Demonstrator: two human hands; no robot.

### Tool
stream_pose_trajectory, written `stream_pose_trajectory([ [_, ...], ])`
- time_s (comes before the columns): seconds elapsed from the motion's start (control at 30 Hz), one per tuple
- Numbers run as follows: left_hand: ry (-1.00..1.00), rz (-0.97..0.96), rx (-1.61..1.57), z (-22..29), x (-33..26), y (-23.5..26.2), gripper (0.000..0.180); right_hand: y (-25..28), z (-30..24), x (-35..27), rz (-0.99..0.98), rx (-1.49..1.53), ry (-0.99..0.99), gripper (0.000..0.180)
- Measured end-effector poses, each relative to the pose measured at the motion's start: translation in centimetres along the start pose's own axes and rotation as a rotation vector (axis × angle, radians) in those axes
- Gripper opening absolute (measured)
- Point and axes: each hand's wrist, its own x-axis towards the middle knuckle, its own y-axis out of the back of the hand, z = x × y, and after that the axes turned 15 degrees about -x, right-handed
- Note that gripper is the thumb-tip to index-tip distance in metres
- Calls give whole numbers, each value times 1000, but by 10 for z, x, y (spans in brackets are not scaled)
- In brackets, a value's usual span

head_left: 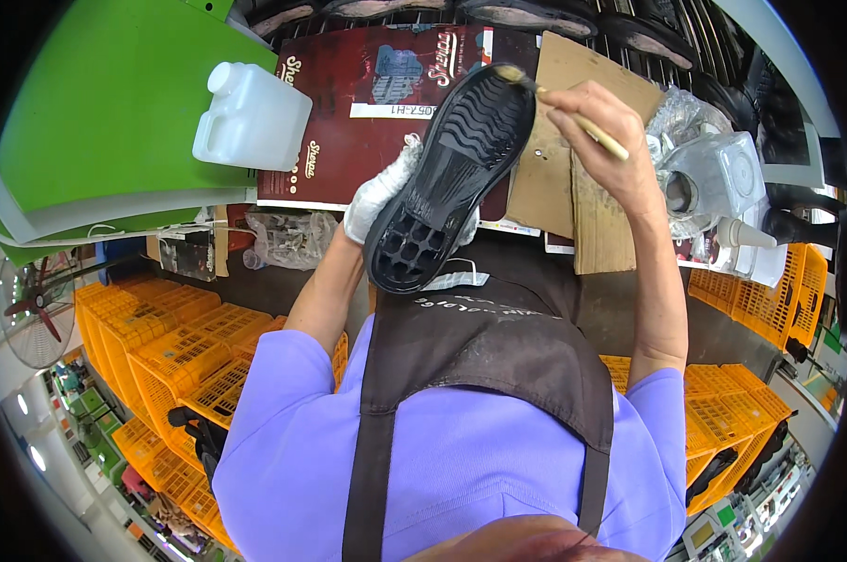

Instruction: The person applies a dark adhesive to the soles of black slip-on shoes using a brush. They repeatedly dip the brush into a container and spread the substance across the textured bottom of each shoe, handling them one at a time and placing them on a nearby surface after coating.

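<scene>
We hold the black shoe sole [451, 178] tread-up over the bench, our gloved left hand [378, 192] closed beneath it; our right hand [599, 117] pinches a brush [562, 101] at its toe; most tread glistens, apparently coated; the toe tip seems left.

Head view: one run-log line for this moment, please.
left hand: gloved, holds black shoe sole tread up | right hand: holds brush, bristles at sole's toe end | nearby: white jug, cardboard sheet
</scene>
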Motion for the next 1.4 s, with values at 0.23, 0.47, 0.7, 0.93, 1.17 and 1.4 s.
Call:
stream_pose_trajectory([
  [0.23,-110,64,550,2,6,14,49,-10,-20,-3,-102,351,-455,16],
  [0.47,-117,-41,160,8,9,7,51,-4,-25,-2,43,266,-80,14],
  [0.7,-283,122,209,16,17,22,45,-20,-72,-31,-297,443,320,18],
  [0.93,-16,-191,38,13,13,15,50,-13,-11,11,-72,409,-112,16],
  [1.17,-178,-76,23,15,8,16,47,-21,-39,-9,-78,259,276,25],
  [1.4,-78,-107,-33,8,12,8,47,-15,-16,4,84,201,-35,17],
])
